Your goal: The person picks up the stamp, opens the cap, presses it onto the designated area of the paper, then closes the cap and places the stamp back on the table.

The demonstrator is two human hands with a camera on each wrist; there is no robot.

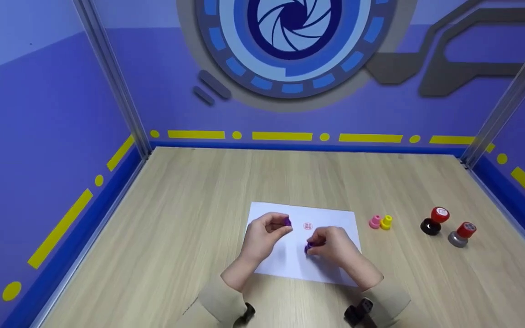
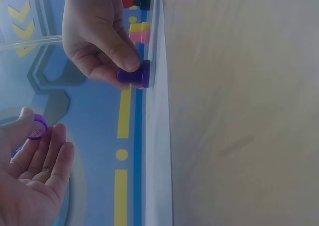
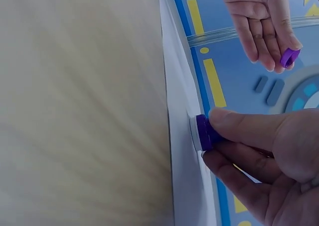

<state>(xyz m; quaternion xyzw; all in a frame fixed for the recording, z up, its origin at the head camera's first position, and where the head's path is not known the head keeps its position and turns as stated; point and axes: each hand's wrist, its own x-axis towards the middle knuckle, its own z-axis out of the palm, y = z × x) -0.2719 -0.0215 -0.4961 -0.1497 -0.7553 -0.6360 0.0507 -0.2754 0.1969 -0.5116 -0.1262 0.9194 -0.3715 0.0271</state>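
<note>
A sheet of white paper (image 1: 278, 262) lies on the table with a small round red stamp print (image 1: 307, 226) on its upper middle. Over the paper's left part, my left hand (image 1: 260, 234) pinches a small purple cap (image 2: 38, 127) between thumb and fingertips, the other fingers extended. My right hand (image 1: 337, 248) grips a purple stamp (image 3: 204, 132) by its handle, below and close to the red print. The stamp's pale base (image 2: 151, 74) faces down, right at the paper's surface. What lies under the base is hidden.
To the right of the paper stand a small pink stamp (image 1: 375, 222) and a yellow stamp (image 1: 386, 222), side by side. Farther right are a red-and-black stamp (image 1: 432, 223) and a red-and-grey stamp (image 1: 461, 235). Printed blue panels (image 1: 126, 100) wall the table at back and sides.
</note>
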